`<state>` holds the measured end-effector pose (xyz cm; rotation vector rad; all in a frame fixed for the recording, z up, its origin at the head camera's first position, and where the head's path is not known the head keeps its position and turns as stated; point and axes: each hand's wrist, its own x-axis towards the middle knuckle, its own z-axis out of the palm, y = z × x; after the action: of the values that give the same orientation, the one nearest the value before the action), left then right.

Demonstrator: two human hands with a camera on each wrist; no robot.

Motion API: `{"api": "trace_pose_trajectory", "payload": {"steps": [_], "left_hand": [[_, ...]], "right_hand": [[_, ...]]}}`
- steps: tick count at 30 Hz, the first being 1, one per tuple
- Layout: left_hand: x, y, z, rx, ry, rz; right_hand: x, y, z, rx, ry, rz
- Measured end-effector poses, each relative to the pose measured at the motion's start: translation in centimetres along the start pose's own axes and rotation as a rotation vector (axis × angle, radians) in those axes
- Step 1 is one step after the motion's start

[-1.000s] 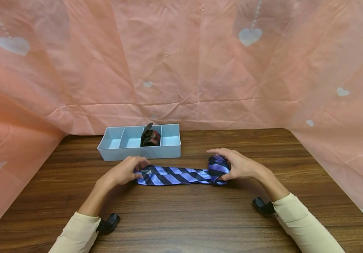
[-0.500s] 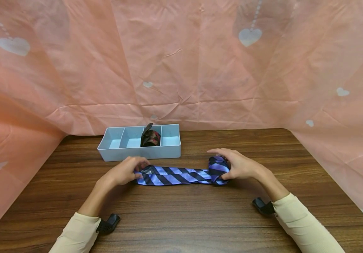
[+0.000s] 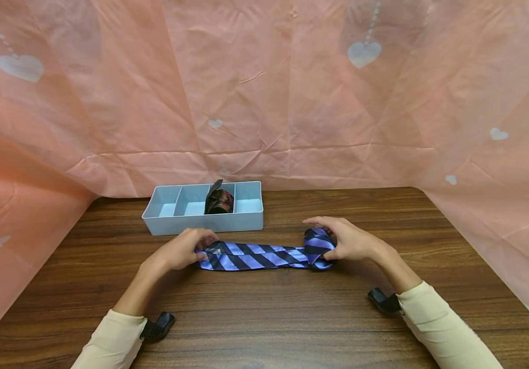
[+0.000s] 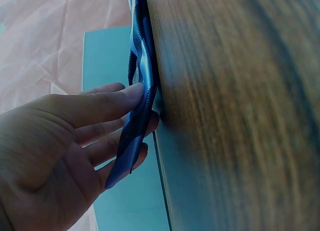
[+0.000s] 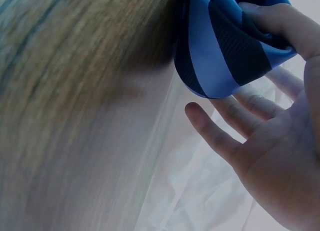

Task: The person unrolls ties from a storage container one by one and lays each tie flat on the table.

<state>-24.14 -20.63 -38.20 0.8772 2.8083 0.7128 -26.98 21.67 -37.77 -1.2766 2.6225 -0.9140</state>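
A necktie (image 3: 255, 257) with violet-blue and black diagonal stripes lies across the table in the head view, its right part wound into a roll (image 3: 317, 245). My left hand (image 3: 183, 250) pinches the flat left end between thumb and fingers; the left wrist view shows the thumb on the folded tie (image 4: 142, 76) with fingers behind it. Around the roll curls my right hand (image 3: 354, 241), thumb at the near side and fingers at the far side. In the right wrist view, the thumb (image 5: 272, 18) presses into the coiled layers.
Behind the left hand stands a light blue divided box (image 3: 209, 224). One compartment holds a dark rolled tie (image 3: 221, 201) with a reddish pattern. A peach curtain (image 3: 292, 102) with hearts encloses the wooden table (image 3: 264, 318) at the back and sides.
The right hand shifts very slightly on the roll, its thumb a little higher than a second ago. The left hand and the flat part of the necktie stay in place.
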Motion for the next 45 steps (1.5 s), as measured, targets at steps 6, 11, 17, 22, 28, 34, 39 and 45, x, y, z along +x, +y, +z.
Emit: {"api": "trace_pose_trajectory", "payload": {"steps": [6,11,17,22,28,34,39,45], "left_hand": [[0.0,0.0,0.0,-0.001,0.002,0.002],[0.0,0.1,0.0,-0.005,0.005,0.015],[0.1,0.1,-0.1,-0.014,0.006,0.019],[0.0,0.0,0.0,-0.010,0.002,0.009],[0.1,-0.2,0.0,-0.004,0.001,0.004],[0.1,-0.2,0.0,-0.010,0.002,0.001],[0.0,-0.1,0.0,-0.011,0.003,0.006],[0.0,-0.1,-0.1,-0.009,0.006,0.010]], "right_hand": [[0.0,0.0,-0.1,0.013,-0.009,0.017],[-0.1,0.0,-0.1,0.030,-0.018,0.032],[-0.2,0.1,-0.3,0.033,-0.012,0.021],[-0.4,0.1,-0.4,0.037,-0.007,0.018],[-0.9,0.1,-0.6,0.048,-0.003,0.036],[-1.4,0.3,-1.1,0.079,-0.006,0.053],[-1.7,0.5,-1.2,0.084,-0.009,0.038],[-2.3,0.6,-1.3,0.093,0.005,0.037]]}}
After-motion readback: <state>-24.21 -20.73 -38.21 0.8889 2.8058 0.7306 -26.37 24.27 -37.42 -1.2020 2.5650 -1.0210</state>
